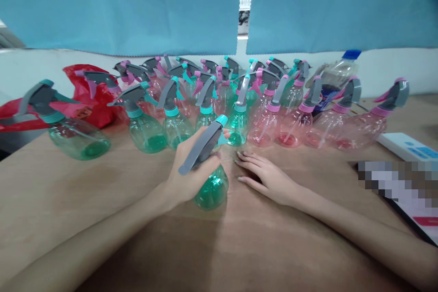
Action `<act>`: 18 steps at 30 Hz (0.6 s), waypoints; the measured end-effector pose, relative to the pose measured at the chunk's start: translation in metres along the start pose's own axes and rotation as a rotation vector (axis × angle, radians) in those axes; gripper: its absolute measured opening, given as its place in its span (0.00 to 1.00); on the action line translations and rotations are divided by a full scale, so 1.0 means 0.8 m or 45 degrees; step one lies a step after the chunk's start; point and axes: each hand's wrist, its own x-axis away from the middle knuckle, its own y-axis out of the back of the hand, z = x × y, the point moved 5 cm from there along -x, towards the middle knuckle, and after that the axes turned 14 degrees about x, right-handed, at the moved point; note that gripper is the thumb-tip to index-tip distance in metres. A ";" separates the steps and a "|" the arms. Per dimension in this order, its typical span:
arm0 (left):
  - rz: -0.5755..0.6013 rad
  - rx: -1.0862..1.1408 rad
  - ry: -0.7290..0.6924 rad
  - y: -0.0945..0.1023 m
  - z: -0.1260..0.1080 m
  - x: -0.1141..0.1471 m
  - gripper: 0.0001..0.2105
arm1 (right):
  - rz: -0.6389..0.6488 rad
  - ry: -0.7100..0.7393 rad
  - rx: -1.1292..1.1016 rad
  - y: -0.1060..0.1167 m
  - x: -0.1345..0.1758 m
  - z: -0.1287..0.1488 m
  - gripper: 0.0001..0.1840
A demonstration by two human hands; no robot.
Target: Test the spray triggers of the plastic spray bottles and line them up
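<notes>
A green spray bottle (212,189) with a grey and teal trigger head stands at the middle of the table. My left hand (186,171) is wrapped round its neck, just under the head. To the right of it, my right hand (267,175) lies flat on the table with its fingers stretched out, holding nothing. Just behind my hands stands a row of spray bottles, among them a green one (237,123) with a teal collar and a pink one (265,125) with a pink collar. The held bottle's collar is hidden by my fingers.
Several more spray bottles crowd the back. One green bottle (78,137) stands apart at the left, near a red plastic bag (99,109). A large clear bottle with a blue cap (351,54) is at the back right. A white box (407,146) and a partly blurred flat object (404,196) lie at the right.
</notes>
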 end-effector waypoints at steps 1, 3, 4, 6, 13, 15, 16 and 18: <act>-0.001 0.003 -0.005 0.000 0.000 0.000 0.09 | 0.001 0.001 0.001 0.000 0.000 0.000 0.25; -0.006 -0.004 -0.005 0.000 0.000 0.000 0.09 | -0.004 0.005 -0.004 -0.001 0.000 0.000 0.25; -0.008 -0.012 -0.003 0.000 0.000 0.000 0.08 | -0.008 0.006 -0.008 -0.001 0.000 0.000 0.25; -0.014 -0.028 0.000 0.000 0.001 0.000 0.07 | -0.015 0.007 -0.012 -0.001 0.001 -0.001 0.25; -0.023 0.000 0.018 0.001 0.001 -0.001 0.10 | 0.000 0.005 -0.002 -0.002 0.001 -0.001 0.26; -0.020 0.000 0.013 0.001 0.001 -0.001 0.11 | -0.001 0.002 -0.002 -0.002 0.000 -0.001 0.26; -0.020 -0.003 0.007 0.001 0.001 -0.001 0.11 | -0.002 0.001 -0.002 -0.002 0.000 0.000 0.26; -0.017 -0.009 -0.001 0.000 0.000 -0.001 0.10 | -0.007 0.000 -0.005 -0.001 0.000 0.000 0.26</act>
